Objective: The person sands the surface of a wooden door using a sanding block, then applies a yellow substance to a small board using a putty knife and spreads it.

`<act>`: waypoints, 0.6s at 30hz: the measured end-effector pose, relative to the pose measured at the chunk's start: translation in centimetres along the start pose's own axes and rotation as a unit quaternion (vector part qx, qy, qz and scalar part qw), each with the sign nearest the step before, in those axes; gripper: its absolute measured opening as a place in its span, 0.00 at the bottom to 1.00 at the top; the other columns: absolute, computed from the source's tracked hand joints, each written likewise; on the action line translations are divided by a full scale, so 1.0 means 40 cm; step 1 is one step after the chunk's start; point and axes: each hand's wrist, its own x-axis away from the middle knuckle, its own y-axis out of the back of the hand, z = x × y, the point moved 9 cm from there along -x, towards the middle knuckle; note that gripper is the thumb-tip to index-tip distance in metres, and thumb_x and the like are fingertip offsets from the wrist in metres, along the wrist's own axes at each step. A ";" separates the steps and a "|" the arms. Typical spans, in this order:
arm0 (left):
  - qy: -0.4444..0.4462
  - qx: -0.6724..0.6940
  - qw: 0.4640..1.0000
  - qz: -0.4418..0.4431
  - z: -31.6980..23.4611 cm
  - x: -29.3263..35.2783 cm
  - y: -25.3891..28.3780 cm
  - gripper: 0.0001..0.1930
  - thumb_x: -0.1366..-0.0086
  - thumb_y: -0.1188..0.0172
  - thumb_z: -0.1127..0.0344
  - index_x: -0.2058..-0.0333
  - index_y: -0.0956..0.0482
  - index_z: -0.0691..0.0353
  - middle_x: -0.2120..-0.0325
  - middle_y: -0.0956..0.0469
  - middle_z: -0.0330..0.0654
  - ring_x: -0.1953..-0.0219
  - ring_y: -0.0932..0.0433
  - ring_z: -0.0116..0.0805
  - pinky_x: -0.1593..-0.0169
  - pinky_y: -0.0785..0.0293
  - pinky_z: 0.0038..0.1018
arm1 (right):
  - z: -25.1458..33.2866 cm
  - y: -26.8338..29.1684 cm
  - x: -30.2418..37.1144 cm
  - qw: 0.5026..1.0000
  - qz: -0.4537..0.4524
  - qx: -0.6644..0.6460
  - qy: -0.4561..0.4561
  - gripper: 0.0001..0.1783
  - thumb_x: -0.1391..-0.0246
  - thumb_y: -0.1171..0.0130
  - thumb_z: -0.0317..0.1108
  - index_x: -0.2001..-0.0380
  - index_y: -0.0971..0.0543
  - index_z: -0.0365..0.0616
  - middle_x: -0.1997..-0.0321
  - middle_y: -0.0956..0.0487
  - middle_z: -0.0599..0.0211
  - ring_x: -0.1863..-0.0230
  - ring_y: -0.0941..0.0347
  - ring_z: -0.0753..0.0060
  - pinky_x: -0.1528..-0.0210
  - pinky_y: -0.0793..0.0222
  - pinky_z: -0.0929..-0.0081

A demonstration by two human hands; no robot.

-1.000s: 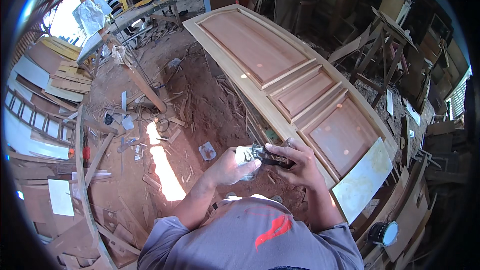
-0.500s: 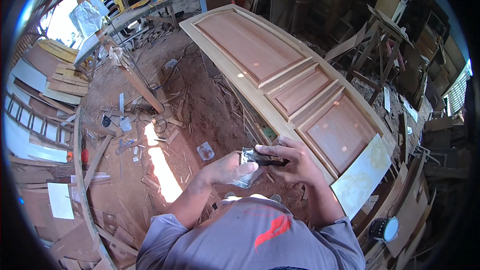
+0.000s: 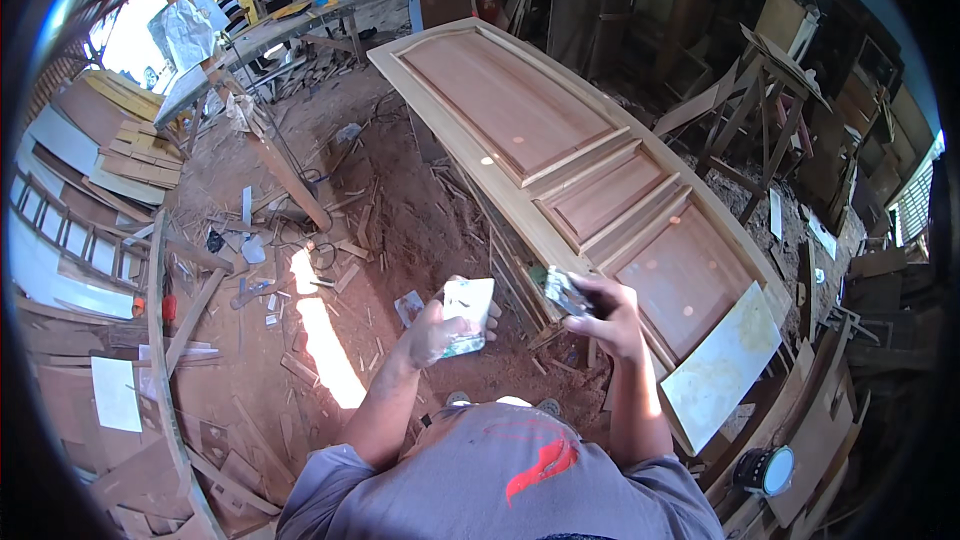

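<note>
My left hand point(image 3: 426, 337) is closed on a small flat, whitish palette point(image 3: 468, 300), its lower edge smeared greenish. To its right, over the near edge of the door, my right hand point(image 3: 614, 320) grips a scraper point(image 3: 566, 292), a small dark flat piece with whitish smears. The two pieces are apart. A panelled wooden door point(image 3: 510, 90) lies slanting away ahead of me, with several pale spots on its panels and frame. On its near right end rests a pale flat sheet point(image 3: 722, 368).
A dark can with a pale lid point(image 3: 776, 470) stands at the lower right among boards. A wooden post point(image 3: 270, 155) leans at the left. Wood scraps litter the dirt floor. Two people are by a workbench point(image 3: 290, 22) at the far left. A trestle point(image 3: 760, 110) stands at the right.
My hands have drawn apart: the left moved slightly left with the palette now facing up, the right moved slightly right with the scraper lifted off it.
</note>
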 end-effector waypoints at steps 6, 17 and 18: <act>-0.044 -0.123 0.986 -0.107 -0.005 -0.003 0.100 0.30 0.41 0.45 0.74 0.37 0.35 0.66 0.49 0.21 0.55 0.49 0.17 0.45 0.46 0.16 0.42 | -0.070 -0.069 0.013 0.967 0.053 0.250 -0.013 0.31 0.55 0.21 0.38 0.44 0.16 0.48 0.61 0.17 0.59 0.65 0.21 0.60 0.60 0.26 0.65; -0.080 0.107 0.989 -0.063 0.003 -0.001 0.024 0.41 0.24 0.66 0.27 0.41 0.26 0.61 0.50 0.18 0.46 0.50 0.16 0.39 0.44 0.19 0.40 | 0.039 -0.184 -0.003 0.956 0.094 0.251 0.117 0.35 0.53 0.22 0.38 0.38 0.18 0.51 0.73 0.31 0.62 0.74 0.32 0.64 0.69 0.33 0.67; -0.079 0.108 0.989 -0.063 -0.003 0.000 0.017 0.41 0.24 0.66 0.27 0.41 0.26 0.61 0.50 0.18 0.46 0.50 0.16 0.39 0.44 0.19 0.40 | 0.040 -0.190 -0.004 0.956 0.112 0.243 0.119 0.35 0.53 0.22 0.38 0.38 0.18 0.51 0.73 0.32 0.62 0.74 0.33 0.65 0.69 0.34 0.66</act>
